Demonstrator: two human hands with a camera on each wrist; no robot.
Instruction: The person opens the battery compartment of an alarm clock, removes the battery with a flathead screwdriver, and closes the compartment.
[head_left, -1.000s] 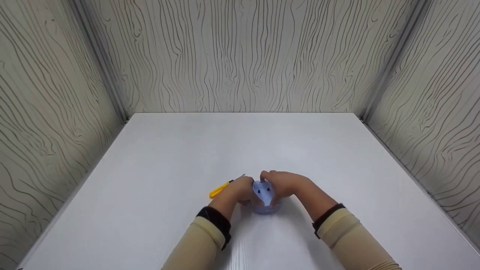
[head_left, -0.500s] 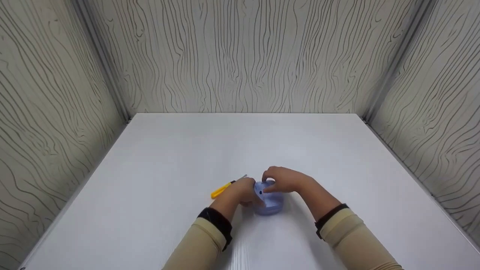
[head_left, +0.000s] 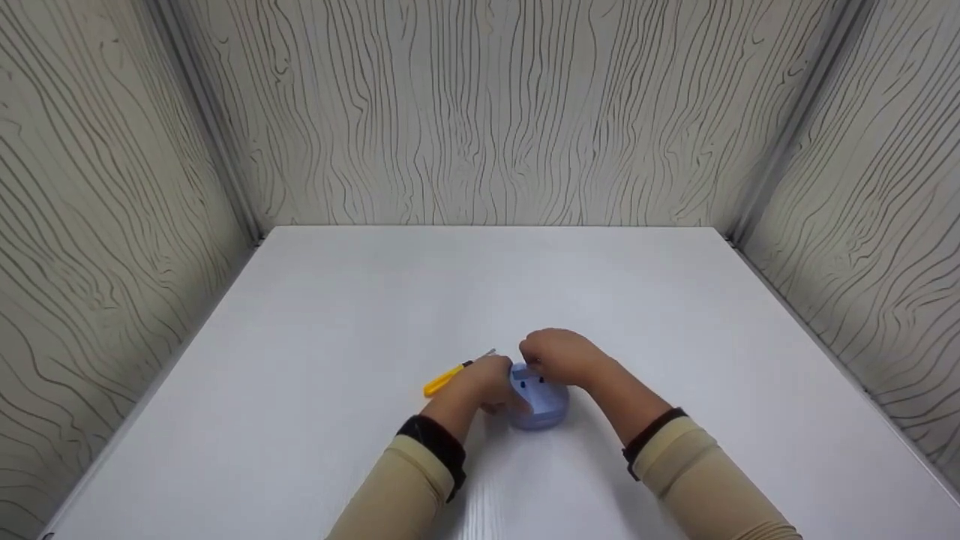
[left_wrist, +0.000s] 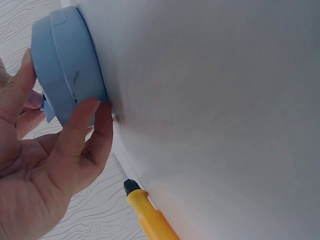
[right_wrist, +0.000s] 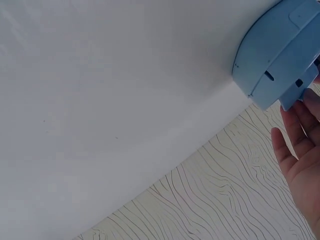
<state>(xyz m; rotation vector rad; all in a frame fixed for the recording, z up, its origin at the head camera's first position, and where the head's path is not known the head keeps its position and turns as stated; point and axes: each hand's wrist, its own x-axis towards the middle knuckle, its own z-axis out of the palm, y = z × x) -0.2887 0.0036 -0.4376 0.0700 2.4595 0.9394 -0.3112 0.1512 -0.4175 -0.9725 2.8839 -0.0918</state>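
A light blue, rounded plastic casing [head_left: 546, 405] with two dark spots on its top sits on the white table, near the front. My left hand [head_left: 489, 381] grips its left side; in the left wrist view, fingertips and thumb press the casing's wall [left_wrist: 65, 55]. At the far right edge of the casing, my right hand [head_left: 561, 355] has its fingers curled. The right wrist view shows these fingers [right_wrist: 302, 120] at a projecting light blue flap [right_wrist: 300, 87] with a small square hole. The right thumb's contact is largely hidden.
A screwdriver [head_left: 444, 381] with a yellow handle and black collar lies just left of my left hand, its thin shaft pointing away from me. Wood-grain panels [head_left: 480, 112] stand behind and at both sides of the white table [head_left: 360, 300].
My right hand first opens off the casing's top, uncovering its right part, then curls its fingers at the far edge. My left hand keeps its hold. The screwdriver stays put.
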